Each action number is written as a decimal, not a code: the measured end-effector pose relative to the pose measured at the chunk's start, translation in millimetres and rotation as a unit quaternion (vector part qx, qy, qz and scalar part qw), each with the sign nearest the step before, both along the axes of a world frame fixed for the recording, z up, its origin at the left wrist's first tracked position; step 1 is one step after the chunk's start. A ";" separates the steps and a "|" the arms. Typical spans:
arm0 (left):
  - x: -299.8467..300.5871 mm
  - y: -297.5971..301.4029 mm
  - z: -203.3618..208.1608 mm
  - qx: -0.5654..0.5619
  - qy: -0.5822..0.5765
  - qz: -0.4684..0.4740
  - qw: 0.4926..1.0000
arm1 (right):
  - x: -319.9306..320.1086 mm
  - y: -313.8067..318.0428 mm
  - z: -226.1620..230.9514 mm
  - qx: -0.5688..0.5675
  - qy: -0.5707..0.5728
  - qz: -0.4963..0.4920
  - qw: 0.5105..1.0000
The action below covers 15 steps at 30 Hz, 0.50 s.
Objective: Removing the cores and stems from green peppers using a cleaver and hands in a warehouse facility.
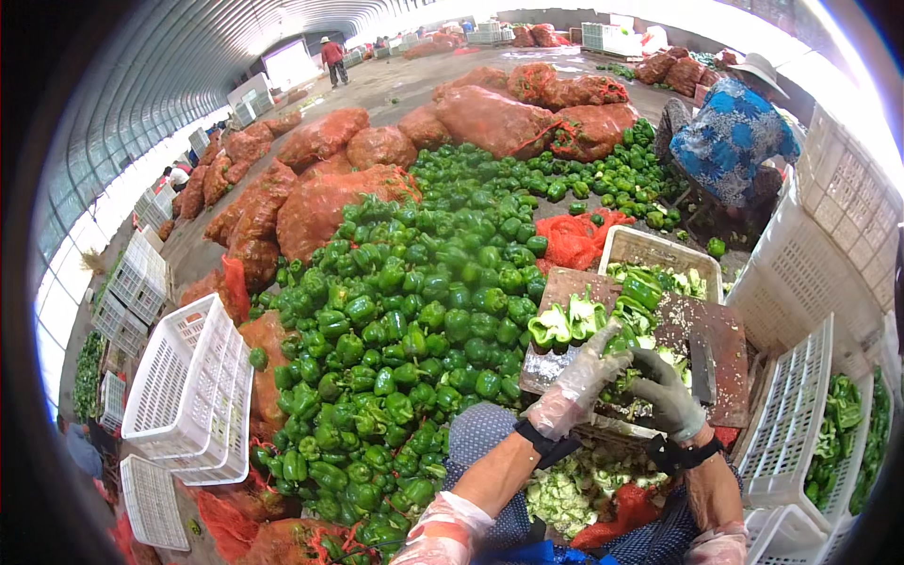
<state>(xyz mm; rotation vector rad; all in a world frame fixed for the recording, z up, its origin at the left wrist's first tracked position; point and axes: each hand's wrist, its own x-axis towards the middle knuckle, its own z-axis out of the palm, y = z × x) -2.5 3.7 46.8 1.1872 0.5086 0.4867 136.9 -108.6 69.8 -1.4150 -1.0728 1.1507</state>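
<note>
My left hand (576, 384), in a thin clear glove, and my right hand (670, 395), in a grey-looking glove, meet over the near edge of a cutting board (733, 381). Their fingers bend round a green pepper piece (617, 384), largely hidden between them. Just beyond my left hand lie cut pepper halves (568, 322), their pale insides showing. A whole green pepper (642, 290) rests at the board's far side. To the right of my right hand, a dark wide-bladed knife (702, 363) lies flat on the board. Pale seeds are scattered over the wood.
A large heap of green peppers (405, 330) spreads to my left, with red mesh sacks (330, 212) behind. White crates stand left (193, 391) and right (786, 424). A tub of scraps (617, 247) sits beyond the board; trimmings (565, 494) lie below. Another person (734, 137) sits at far right.
</note>
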 end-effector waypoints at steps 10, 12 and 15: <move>14.6 -2.6 -36.0 -0.086 -0.100 -0.025 0.991 | 1.0 -1.8 -25.2 0.027 -0.116 0.012 0.993; 12.1 -3.9 -32.6 -0.149 -0.114 -0.048 0.981 | -2.5 -3.2 -19.4 0.028 -0.054 0.003 0.998; 18.6 -14.2 -21.3 -0.138 -0.089 -0.054 0.985 | -7.7 -12.2 -6.0 0.006 0.153 -0.057 0.987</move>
